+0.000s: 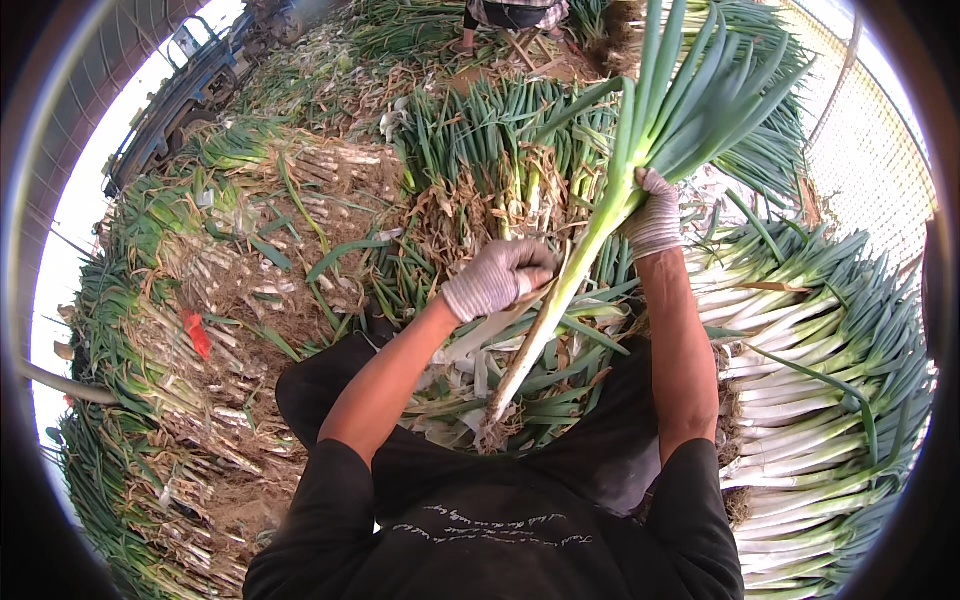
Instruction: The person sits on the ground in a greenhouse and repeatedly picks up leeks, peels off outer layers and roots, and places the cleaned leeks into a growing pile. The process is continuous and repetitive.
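A long green onion (pixel 581 259) slants across the view, its leaves at the upper right and its roots low, between my legs. My right hand (pixel 655 214), in a knitted glove with bare fingertips, is closed around it where the green leaves begin. My left hand (pixel 504 277), gloved alike, is beside the middle of the stalk with its fingers curled and blurred; a thin strip of outer leaf hangs by it, and whether the hand pinches that strip is unclear. Below both hands lies a heap of peeled leaves and pale skins (pixel 480 360).
White-stemmed green onions (pixel 795 382) lie in a row at my right. Soil-covered ones (pixel 217 300) are piled at my left, with a red scrap (pixel 196 335). A bundle (pixel 487 142) stands ahead. Beyond are a seated person (pixel 517 13) and a blue vehicle frame (pixel 169 105).
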`<state>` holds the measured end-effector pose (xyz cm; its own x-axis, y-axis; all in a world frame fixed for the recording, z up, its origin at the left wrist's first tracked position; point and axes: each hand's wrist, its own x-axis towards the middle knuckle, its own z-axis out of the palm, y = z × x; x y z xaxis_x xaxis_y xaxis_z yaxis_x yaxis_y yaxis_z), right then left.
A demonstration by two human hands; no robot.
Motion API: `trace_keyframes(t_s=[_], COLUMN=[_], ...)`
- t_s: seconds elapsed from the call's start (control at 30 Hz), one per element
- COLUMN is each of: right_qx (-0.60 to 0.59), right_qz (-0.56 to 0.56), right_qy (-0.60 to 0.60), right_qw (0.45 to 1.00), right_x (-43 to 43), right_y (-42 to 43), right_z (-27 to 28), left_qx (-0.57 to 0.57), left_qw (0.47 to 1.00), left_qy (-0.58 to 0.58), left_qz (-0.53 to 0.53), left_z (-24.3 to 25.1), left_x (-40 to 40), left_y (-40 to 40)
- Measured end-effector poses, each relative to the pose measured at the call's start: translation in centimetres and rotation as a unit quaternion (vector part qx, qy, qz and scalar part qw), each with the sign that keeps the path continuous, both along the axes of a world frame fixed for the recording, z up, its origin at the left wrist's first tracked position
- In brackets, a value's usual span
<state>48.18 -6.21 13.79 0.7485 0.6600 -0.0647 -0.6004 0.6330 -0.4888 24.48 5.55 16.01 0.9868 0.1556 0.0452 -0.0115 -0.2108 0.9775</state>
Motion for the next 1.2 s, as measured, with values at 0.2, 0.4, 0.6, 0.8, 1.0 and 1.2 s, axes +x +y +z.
trace_keyframes(t_s=[0.2,0.4,0.6,0.8,1.0,1.2], right_qx=[0.047,0.072,0.160,0.141,0.138,0.149], right_qz=[0.026,0.009,0.026,-0.013,-0.054,-0.054], right_qy=[0.013,-0.007,-0.057,-0.051,-0.054,-0.058], right_qw=[0.998,0.997,0.985,0.989,0.987,0.986], right_x=[1.5,-0.5,2.4,4.1,6.8,6.3], right_y=[-0.4,-0.2,-0.9,-1.8,-4.4,-4.2], right_z=[-1.0,0.3,-0.5,-1.3,-1.7,-0.7], left_qx=[-0.093,0.139,-0.090,-0.398,0.238,0.468], left_qw=[0.981,0.990,0.986,0.895,0.931,0.810], left_qy=[-0.087,0.002,-0.136,-0.107,0.260,0.345], left_qz=[0.144,0.019,-0.022,-0.169,-0.101,-0.081], left_z=[2.7,4.3,3.0,3.4,-6.7,-8.5], left_x=[0.0,2.7,-3.7,-8.0,-16.0,-18.7], left_y=[-2.8,-1.5,-1.7,-4.0,-4.0,-2.9])
